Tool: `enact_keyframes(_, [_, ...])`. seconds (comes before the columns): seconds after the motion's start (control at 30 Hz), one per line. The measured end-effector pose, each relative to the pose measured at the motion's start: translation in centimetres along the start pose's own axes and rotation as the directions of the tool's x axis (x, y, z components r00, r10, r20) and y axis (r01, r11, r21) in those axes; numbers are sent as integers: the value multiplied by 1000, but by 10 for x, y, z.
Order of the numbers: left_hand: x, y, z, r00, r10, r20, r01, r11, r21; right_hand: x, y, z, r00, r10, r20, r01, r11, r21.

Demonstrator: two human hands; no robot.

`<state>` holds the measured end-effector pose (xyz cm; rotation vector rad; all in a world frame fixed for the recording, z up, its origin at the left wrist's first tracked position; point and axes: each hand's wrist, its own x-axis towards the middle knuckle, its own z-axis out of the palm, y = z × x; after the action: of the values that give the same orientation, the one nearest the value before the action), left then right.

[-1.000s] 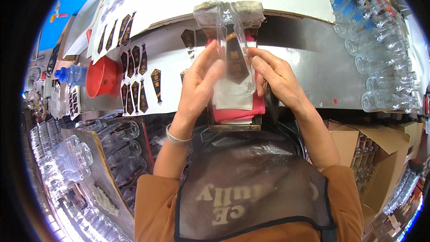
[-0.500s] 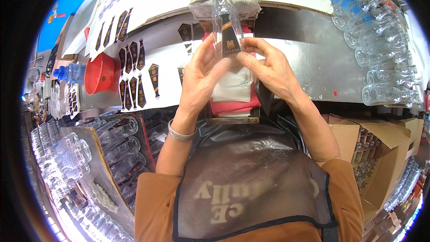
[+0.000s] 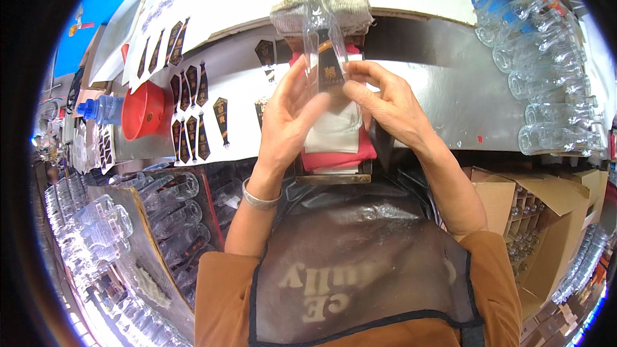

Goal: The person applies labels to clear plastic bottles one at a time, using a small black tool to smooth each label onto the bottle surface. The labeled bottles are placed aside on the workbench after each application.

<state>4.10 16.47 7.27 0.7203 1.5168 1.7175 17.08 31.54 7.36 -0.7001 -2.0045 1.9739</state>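
Note:
A clear glass bottle (image 3: 339, 119) lies in front of me, its neck pointing away over a folded whitish cloth (image 3: 352, 14). On its upper face sits a dark tie-shaped label (image 3: 330, 67) with gold marks and an orange stripe. My left hand (image 3: 287, 108) curves round the bottle's left side, its thumb blurred above the glass. From the right, my right hand (image 3: 387, 97) has bent fingers along the other side and its thumb at the label's edge. Beneath the bottle is a stand padded with red cloth (image 3: 340, 158). Some fingertips are hidden behind the glass.
Left of the stand, a white backing sheet (image 3: 241, 115) carries several tie-shaped labels. Beyond it are a red cup (image 3: 143, 110) and a blue-capped plastic bottle (image 3: 103, 108). Several clear bottles (image 3: 553, 114) lie at the right. A divided cardboard box (image 3: 546, 234) stands low on the right.
My right thumb has slid off the label toward the bottle's right edge. My left thumb still moves above the glass. The bottle stays on the padded stand.

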Motion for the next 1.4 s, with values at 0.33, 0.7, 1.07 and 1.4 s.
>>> enact_keyframes(0.33, [31,23,3,899,423,112,-389,653,650,16,60,-38,899,349,-264,-29,650,760])
enact_keyframes(0.7, [32,17,0,894,431,125,-386,597,704,36,-11,-36,959,-218,-180,256,941,222])
enact_keyframes(1.07, [34,15,1,901,420,107,-377,639,670,71,-52,-36,910,-406,-88,362,879,-311])
enact_keyframes(1.4, [36,9,-1,900,428,84,-389,699,600,77,-63,-31,819,-558,-134,490,801,-343])
